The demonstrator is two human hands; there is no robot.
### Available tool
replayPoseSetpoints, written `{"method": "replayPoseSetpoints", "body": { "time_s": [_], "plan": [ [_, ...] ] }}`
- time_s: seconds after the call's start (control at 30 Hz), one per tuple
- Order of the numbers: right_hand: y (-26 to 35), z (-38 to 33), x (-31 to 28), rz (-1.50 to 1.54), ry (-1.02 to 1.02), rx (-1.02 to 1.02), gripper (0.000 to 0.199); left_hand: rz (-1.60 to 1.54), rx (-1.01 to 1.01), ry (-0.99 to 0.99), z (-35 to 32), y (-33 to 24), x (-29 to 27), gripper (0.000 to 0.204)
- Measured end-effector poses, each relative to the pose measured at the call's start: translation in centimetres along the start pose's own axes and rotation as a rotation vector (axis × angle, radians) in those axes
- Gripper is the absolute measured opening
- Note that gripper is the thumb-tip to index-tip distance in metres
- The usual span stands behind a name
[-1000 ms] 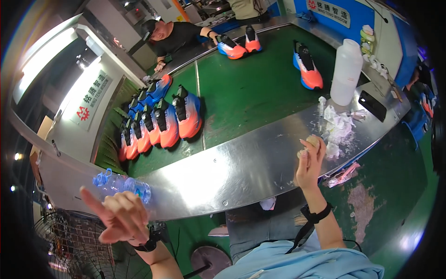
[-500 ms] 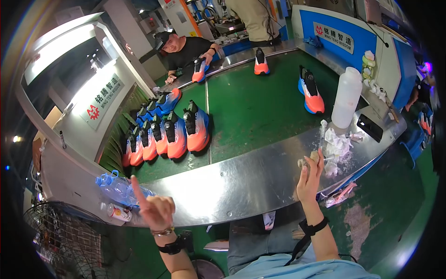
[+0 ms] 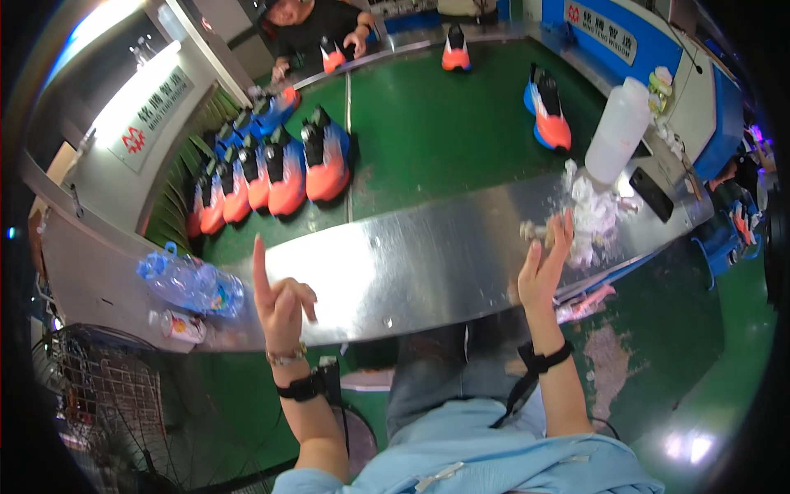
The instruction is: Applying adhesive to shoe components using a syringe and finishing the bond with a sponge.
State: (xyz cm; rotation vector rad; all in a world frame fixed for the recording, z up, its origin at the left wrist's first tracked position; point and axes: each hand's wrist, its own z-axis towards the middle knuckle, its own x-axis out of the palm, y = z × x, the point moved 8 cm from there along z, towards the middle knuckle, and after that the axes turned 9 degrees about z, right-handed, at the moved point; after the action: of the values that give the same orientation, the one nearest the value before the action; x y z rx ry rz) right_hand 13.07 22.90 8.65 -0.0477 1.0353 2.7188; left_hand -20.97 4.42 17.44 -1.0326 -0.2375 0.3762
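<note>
My left hand point(image 3: 281, 305) is raised over the left part of the metal bench edge point(image 3: 436, 280), its index finger pointing up and the other fingers loosely bent. I see nothing held in it. My right hand point(image 3: 541, 276) is above the right part of the edge, thumb and fingers spread. Just beyond its fingertips is a small beige lump point(image 3: 527, 230), partly hidden by the fingers; whether they touch it I cannot tell. Crumpled white paper point(image 3: 592, 210) lies right beside that hand.
Several orange, white and blue shoes point(image 3: 327, 160) stand in rows on the green belt point(image 3: 428, 140); a single shoe point(image 3: 549, 111) stands far right. A white bottle point(image 3: 617, 132), a phone point(image 3: 651, 195) and clear plastic bottles point(image 3: 193, 284) are on the edge. Across the belt, a person's hand point(image 3: 355, 41) is by a shoe.
The view has tipped, so the bench and shoes appear higher. My left hand has turned more upright. The person opposite has lowered a shoe to the far belt edge.
</note>
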Motion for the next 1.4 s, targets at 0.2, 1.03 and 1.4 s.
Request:
{"method": "replayPoseSetpoints", "body": {
  "time_s": [0.2, 1.03, 1.4],
  "plan": [
    [1.3, 1.1, 0.4, -0.066, 0.038, 0.007, 0.044, 1.148, -0.445, 0.208, -3.2, 7.8, -1.4, 0.082],
    [0.4, 0.5, 1.5, -0.151, 0.197, -0.011, 0.056, 1.53, -0.144, -0.097, -2.4, 11.3, -1.2, 0.032],
    [0.6, 0.2, 0.3, -0.099, 0.077, 0.123, 0.052, 1.485, -0.119, -0.125, -3.1, 10.9, -1.4, 0.024]
  ]
}}
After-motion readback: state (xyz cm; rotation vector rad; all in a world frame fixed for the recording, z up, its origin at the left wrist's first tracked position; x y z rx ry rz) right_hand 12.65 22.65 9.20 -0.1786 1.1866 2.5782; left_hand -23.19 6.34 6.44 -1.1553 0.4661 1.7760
